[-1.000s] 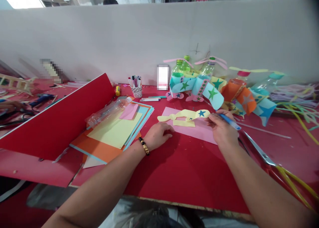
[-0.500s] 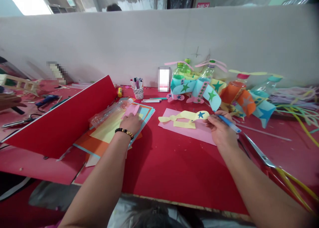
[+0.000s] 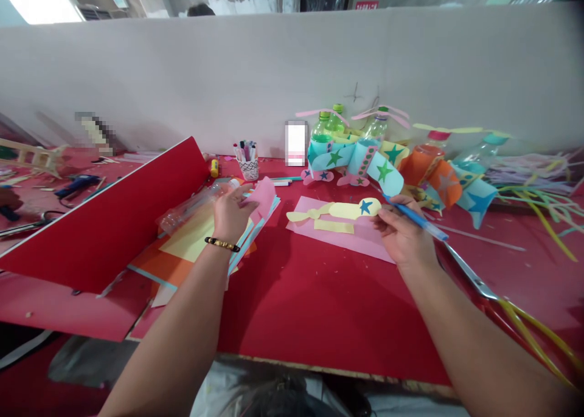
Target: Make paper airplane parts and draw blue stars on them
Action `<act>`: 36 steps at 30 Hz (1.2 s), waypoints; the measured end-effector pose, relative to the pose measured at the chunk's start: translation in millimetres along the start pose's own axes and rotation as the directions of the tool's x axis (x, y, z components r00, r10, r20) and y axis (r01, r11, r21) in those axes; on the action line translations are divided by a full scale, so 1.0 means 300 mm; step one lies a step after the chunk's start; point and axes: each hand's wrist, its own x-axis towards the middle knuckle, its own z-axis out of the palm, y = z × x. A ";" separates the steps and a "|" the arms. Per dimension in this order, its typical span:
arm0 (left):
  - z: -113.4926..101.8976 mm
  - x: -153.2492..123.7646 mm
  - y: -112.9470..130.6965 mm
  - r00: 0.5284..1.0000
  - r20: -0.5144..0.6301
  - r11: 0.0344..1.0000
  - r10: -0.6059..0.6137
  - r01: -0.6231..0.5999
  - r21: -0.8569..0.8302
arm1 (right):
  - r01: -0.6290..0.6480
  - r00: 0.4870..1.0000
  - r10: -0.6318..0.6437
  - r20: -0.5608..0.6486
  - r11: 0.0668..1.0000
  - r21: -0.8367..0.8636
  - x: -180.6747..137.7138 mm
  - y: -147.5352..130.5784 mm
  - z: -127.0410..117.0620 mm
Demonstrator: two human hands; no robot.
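My left hand [image 3: 232, 215] is closed on a pink sheet of paper [image 3: 264, 197], whose edge stands up over the pile of coloured paper [image 3: 182, 268]. A blue marker [image 3: 420, 219] lies in my right hand [image 3: 406, 234], slanting back across its fingers. That hand's fingertips pinch or touch the end of a yellow paper cutout [image 3: 342, 210] with a blue star on it. Below the cutout are a yellow strip [image 3: 333, 227] and a larger pink sheet [image 3: 298, 221]. A clear plastic bottle [image 3: 182, 212] lies on its side at the pile's left edge.
Bottle planes with paper wings [image 3: 365, 155] stand at the back right. Large scissors [image 3: 483, 289] lie beside my right forearm. A red board [image 3: 109, 222] leans on the left. Behind are a pen cup [image 3: 249, 168] and a yellow glue stick [image 3: 214, 168].
My left hand has risen from the paper pile, lifting the pink sheet's edge. My right hand keeps the marker and has barely moved. The view has shifted slightly.
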 end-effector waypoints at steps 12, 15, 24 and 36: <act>0.065 -0.025 0.011 0.982 0.185 0.819 -0.049 0.145 -0.555 | -0.029 0.997 0.061 0.048 0.871 -0.490 0.030 0.088 -0.055; 0.071 -0.034 0.024 0.975 0.219 0.789 -0.049 0.172 -0.589 | -0.030 0.991 0.104 0.083 0.782 -0.623 0.041 0.098 -0.079; 0.083 -0.073 0.066 0.925 0.379 0.717 0.037 0.239 -0.655 | 0.185 0.980 -0.044 0.197 0.581 -0.793 0.036 0.037 -0.077; 0.151 -0.182 0.134 0.667 0.716 0.759 0.207 0.352 -0.548 | -0.034 0.917 0.162 0.366 0.943 -0.331 -0.059 0.039 0.026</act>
